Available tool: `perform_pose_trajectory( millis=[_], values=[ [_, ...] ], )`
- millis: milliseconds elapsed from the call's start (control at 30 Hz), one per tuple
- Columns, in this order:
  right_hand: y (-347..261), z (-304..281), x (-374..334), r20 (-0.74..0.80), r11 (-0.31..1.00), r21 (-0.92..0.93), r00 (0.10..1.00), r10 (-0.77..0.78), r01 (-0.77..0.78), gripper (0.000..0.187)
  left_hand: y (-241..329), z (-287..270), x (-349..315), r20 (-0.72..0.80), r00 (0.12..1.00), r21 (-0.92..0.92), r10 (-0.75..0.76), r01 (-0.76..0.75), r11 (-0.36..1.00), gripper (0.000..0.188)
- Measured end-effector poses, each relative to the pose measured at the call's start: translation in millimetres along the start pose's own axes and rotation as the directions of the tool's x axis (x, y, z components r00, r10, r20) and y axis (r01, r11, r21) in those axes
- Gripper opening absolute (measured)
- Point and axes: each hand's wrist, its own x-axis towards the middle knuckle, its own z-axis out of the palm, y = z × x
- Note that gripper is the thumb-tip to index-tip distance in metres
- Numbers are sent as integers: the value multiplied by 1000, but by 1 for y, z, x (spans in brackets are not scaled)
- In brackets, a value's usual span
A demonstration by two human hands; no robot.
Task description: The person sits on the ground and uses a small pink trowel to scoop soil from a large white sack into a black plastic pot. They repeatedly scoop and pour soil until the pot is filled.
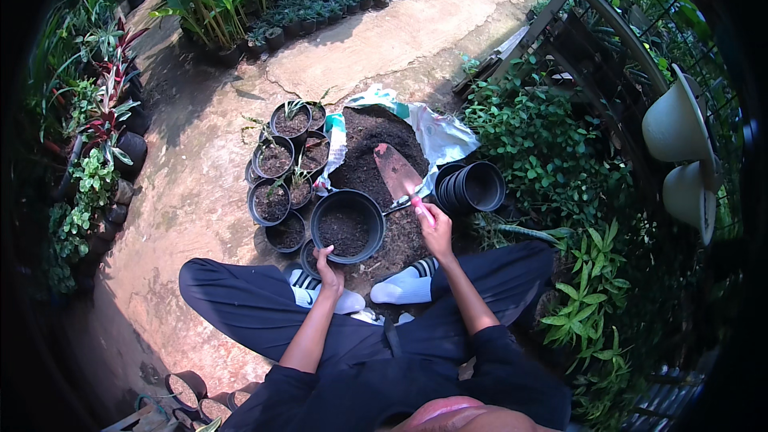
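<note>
My left hand (328,269) grips the near rim of a round black plant pot (379,234), which has dark soil (344,228) in it. In my right hand (434,228) is the pink handle of a garden trowel (398,172), its reddish, soil-stained blade pointing away from me. The blade is over the near right part of an opened white and green sack (444,136) that holds a heap of dark soil (372,132). The pot stands between my feet and the sack, slightly left of the trowel.
Several small black pots (272,202) with soil and seedlings cluster left of the sack. A stack of empty black pots (480,186) lies tilted at its right. Leafy plants (520,120) grow on the right, near two pale hats (676,124). Potted plants (104,136) line the left.
</note>
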Motion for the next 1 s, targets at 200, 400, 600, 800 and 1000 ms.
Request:
perform_pose_trajectory(
  millis=[200,400,600,800,1000],
  values=[
    [109,41,46,280,984,-89,945,171,-152,35,9,9,-8,-61,995,-53,74,-77,996,44],
    [134,84,38,649,948,-115,700,297,-296,33,23,5,-7,-114,959,-95,258,-269,958,51],
    [141,120,39,723,869,-141,550,418,-475,39,29,-5,-9,-138,944,-53,301,-311,949,59],
    [148,125,51,637,757,-18,576,512,-653,39,32,-13,-11,-165,942,-44,293,-304,952,60],
    [183,119,45,557,759,56,651,516,-649,38,31,-10,-12,-128,959,-93,255,-267,959,59]
  ],
)
